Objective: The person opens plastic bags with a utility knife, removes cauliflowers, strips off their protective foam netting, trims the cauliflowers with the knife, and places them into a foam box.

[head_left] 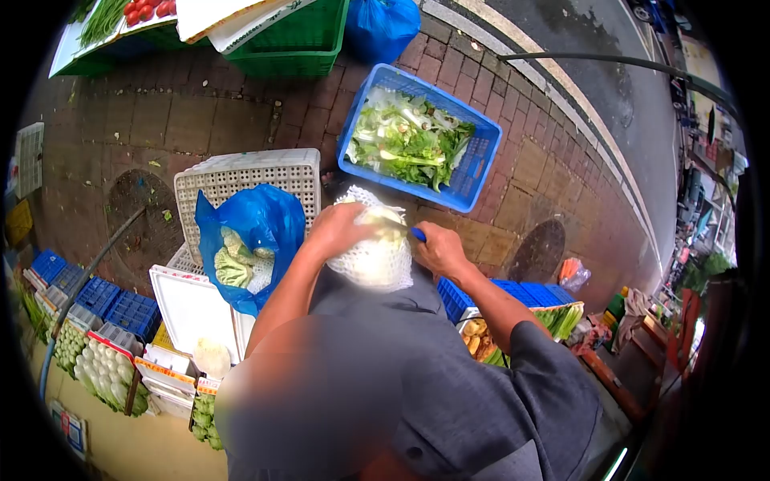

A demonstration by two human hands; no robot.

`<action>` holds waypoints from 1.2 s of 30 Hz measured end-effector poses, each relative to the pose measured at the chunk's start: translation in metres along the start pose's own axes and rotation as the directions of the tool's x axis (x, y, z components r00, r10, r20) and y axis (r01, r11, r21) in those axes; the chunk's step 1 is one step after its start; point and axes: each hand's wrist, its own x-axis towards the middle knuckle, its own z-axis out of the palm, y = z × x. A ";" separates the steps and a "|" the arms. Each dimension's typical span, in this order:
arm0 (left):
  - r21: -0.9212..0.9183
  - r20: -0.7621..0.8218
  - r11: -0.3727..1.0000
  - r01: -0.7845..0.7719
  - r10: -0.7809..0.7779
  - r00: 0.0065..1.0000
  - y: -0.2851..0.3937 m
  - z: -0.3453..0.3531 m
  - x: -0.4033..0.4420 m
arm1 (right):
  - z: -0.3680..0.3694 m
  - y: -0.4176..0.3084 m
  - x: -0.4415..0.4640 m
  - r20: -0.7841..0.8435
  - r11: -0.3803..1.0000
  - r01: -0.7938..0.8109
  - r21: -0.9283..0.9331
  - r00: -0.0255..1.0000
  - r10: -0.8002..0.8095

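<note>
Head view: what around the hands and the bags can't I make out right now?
All in the head view:
- Knife tip: lost at the left hand and pale vegetable; cut depth unclear.
- Most of the knife handle: covered by the right hand.
- Open bag, lower contents: hidden by its blue plastic.
- Crate floor: under leaves.
- Upper bag: cut off by the top edge.

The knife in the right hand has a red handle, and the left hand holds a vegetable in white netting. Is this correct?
Not quite: the head view shows that the knife in the right hand has a blue handle, not red. The left hand does hold a vegetable in white netting.
</note>
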 end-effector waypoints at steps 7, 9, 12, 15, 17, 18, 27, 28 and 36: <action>-0.013 0.032 1.000 0.003 -0.003 0.999 -0.009 0.001 0.002 | 0.006 0.009 0.012 0.085 0.994 -0.050 -0.099 0.995 0.058; -0.016 0.024 1.000 -0.011 0.012 1.000 -0.012 0.003 0.001 | 0.031 0.059 0.011 0.092 0.963 -0.172 -0.209 0.977 0.194; -0.055 -0.009 0.998 -0.044 0.043 0.999 -0.025 0.004 -0.001 | 0.029 0.076 0.000 -0.036 0.909 -0.408 -0.084 0.913 0.406; -0.237 -0.042 0.970 -0.043 0.034 0.999 -0.047 0.000 0.000 | 0.053 0.105 0.003 -0.190 0.912 -0.293 0.288 0.916 0.354; -0.524 -0.012 0.851 0.041 -0.056 0.998 -0.061 -0.009 -0.014 | 0.071 0.125 0.010 -0.071 0.796 -0.354 0.492 0.894 0.442; -0.591 -0.081 0.807 -0.002 -0.056 0.995 -0.073 -0.013 -0.023 | 0.063 0.115 0.013 -0.007 0.784 -0.382 0.490 0.897 0.442; -0.744 -0.514 -0.100 -0.661 -0.548 0.661 -0.234 -0.002 -0.176 | 0.048 0.068 0.097 0.315 0.793 -0.378 0.477 0.916 0.248; -0.692 -0.468 -0.191 -0.696 -0.615 0.634 -0.247 -0.001 -0.206 | 0.047 0.060 0.104 0.343 0.812 -0.369 0.452 0.912 0.224; -0.391 -0.797 0.477 -0.787 -0.603 0.030 -0.444 0.068 -0.371 | 0.055 -0.040 0.133 0.437 0.974 -0.222 0.049 0.882 0.179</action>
